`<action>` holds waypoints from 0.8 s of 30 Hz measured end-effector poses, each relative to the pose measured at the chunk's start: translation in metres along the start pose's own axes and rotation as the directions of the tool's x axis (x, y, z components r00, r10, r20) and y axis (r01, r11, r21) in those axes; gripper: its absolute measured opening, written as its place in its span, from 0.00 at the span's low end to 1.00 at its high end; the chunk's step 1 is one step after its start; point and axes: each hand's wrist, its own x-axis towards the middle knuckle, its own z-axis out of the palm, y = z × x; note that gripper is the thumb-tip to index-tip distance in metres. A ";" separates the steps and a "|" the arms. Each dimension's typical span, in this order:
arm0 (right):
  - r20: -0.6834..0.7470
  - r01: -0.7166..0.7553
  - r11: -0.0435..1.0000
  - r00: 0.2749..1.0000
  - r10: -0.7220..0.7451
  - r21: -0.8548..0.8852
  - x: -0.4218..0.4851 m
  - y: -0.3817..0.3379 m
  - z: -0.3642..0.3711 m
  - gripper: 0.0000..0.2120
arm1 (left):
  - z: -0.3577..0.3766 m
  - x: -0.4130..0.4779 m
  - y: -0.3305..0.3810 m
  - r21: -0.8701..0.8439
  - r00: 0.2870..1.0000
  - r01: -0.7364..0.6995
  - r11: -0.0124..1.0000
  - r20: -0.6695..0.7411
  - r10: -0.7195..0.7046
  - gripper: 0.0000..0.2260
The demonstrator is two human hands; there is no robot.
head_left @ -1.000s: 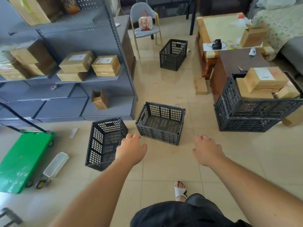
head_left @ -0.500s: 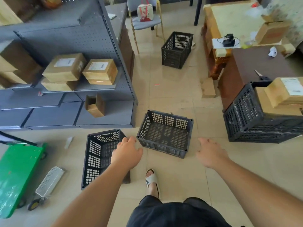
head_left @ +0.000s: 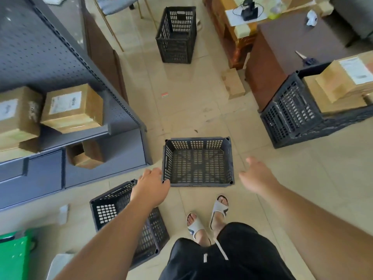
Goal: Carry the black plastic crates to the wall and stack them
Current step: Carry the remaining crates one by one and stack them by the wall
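An empty black plastic crate (head_left: 197,162) stands upright on the tiled floor right in front of my feet. My left hand (head_left: 150,187) hovers at its near left corner, fingers apart, holding nothing. My right hand (head_left: 256,176) is open just to the right of the crate, not touching it. A second black crate (head_left: 113,211) lies on the floor at the lower left, partly under my left forearm. A third empty crate (head_left: 176,35) stands farther away up the aisle. A fourth crate (head_left: 298,116) at the right holds cardboard boxes.
A grey metal shelf unit (head_left: 60,63) with cardboard boxes (head_left: 72,108) lines the left side. A brown cabinet (head_left: 282,57) and wooden table stand at the right. A small box (head_left: 233,84) lies on the floor. A green trolley (head_left: 14,257) is at the bottom left.
I have stepped forward and looked further down. The middle crate is now directly below me, and both hands have come closer to its two sides.
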 end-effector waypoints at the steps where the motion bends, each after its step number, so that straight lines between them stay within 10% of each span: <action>1: 0.000 -0.026 1.000 1.000 0.026 0.008 0.013 -0.001 -0.002 0.28 | -0.001 0.012 0.000 0.009 1.000 0.000 1.000 0.014 0.000 0.21; 24: 0.080 -0.321 0.935 0.947 0.312 0.149 0.308 0.019 0.168 0.22 | 0.151 0.310 -0.055 -0.118 0.952 0.196 0.973 0.263 -0.160 0.21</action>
